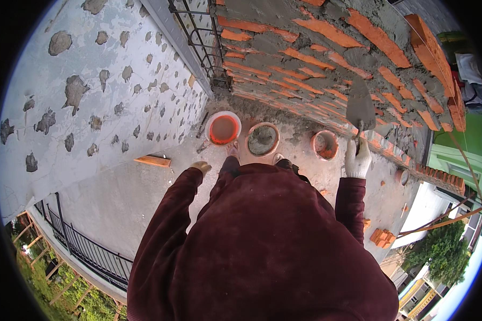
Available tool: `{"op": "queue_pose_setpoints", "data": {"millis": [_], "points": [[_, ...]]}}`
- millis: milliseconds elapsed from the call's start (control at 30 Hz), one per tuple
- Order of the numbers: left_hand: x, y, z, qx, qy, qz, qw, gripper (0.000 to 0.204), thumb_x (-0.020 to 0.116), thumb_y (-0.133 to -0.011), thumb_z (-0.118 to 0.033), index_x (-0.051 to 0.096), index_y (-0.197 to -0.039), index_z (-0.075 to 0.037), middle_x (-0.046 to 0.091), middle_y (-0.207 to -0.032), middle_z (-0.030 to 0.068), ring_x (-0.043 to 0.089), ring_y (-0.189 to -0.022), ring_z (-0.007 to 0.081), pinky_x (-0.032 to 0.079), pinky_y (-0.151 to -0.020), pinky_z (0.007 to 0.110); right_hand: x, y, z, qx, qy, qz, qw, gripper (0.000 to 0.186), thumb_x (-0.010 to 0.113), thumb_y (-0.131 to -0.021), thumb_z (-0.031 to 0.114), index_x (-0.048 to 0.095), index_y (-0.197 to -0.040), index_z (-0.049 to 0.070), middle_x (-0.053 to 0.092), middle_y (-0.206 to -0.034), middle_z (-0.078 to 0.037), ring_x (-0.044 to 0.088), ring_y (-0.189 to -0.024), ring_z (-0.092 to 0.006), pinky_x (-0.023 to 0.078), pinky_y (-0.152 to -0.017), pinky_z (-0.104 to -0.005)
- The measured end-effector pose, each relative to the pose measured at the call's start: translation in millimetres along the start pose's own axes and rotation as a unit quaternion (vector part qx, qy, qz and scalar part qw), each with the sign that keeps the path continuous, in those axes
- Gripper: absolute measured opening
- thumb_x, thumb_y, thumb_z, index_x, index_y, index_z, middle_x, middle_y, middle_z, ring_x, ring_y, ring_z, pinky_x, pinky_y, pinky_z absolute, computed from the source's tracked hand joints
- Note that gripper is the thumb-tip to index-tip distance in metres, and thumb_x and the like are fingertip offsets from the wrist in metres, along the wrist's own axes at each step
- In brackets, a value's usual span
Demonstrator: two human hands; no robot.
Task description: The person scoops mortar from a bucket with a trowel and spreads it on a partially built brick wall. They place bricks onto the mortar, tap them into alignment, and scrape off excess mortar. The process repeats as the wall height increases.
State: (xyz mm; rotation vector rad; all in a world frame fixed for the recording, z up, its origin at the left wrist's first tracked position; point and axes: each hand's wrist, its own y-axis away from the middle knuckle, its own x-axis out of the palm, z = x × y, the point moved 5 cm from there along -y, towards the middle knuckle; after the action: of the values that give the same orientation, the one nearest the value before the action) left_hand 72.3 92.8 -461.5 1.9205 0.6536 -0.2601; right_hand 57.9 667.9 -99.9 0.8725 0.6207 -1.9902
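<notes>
My right hand, in a white glove, grips the handle of a trowel. The trowel's grey, pointed blade is raised in front of the brick wall, whose orange bricks show between rough bands of grey mortar; whether blade and wall touch, I cannot tell. My left hand hangs low at my side, its fingers loosely out and nothing seen in them. Ahead of my feet stand a white-rimmed orange tub with murky liquid, a round tub holding grey mortar, and a smaller orange bucket smeared with mortar.
On the left rises a pale wall dotted with grey patches. Steel rebar stands in the far corner. A loose brick lies on the floor to the left, stacked bricks to the right. A black railing edges the floor at lower left.
</notes>
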Motion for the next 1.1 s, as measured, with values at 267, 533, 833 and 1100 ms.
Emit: {"op": "queue_pose_setpoints", "data": {"millis": [267,533,833,1100], "points": [[68,65,-120,-0.091,0.258,-0.105,0.956,0.069,0.067,-0.092,-0.048,0.061,-0.139,0.002,0.069,-0.133,0.0213,0.064,-0.127,0.0336,0.048,-0.108,0.04,114,45,-135,-0.024,0.183,0.377,0.908,0.032,0.069,-0.083,0.024,0.061,-0.103,0.0,0.07,-0.092,-0.024,0.068,-0.091,-0.0452,0.054,-0.08,-0.0522],[169,61,-200,-0.006,0.279,-0.029,0.96,0.07,0.063,-0.096,-0.056,0.06,-0.143,-0.004,0.061,-0.144,0.0221,0.052,-0.141,0.0335,0.04,-0.117,0.043,156,15,-164,-0.104,0.201,0.48,0.848,0.031,0.066,-0.085,0.025,0.069,-0.105,0.002,0.072,-0.104,-0.026,0.07,-0.101,-0.0438,0.055,-0.088,-0.0507],[228,101,-206,-0.117,0.355,-0.019,0.927,0.068,0.065,-0.096,-0.05,0.06,-0.144,-0.002,0.061,-0.145,0.0204,0.056,-0.137,0.0308,0.041,-0.117,0.038,185,52,-184,-0.185,0.199,0.456,0.847,0.041,0.063,-0.092,0.028,0.058,-0.122,0.001,0.071,-0.1,-0.027,0.067,-0.095,-0.0498,0.054,-0.083,-0.0568],[388,163,-130,-0.318,0.581,-0.204,0.721,0.063,0.069,-0.094,-0.044,0.062,-0.142,-0.004,0.066,-0.138,0.0198,0.06,-0.132,0.03,0.043,-0.113,0.038,205,39,-175,-0.052,0.202,0.426,0.88,0.036,0.071,-0.086,0.024,0.058,-0.11,0.0,0.068,-0.094,-0.016,0.071,-0.086,-0.0304,0.055,-0.078,-0.0439]]}}
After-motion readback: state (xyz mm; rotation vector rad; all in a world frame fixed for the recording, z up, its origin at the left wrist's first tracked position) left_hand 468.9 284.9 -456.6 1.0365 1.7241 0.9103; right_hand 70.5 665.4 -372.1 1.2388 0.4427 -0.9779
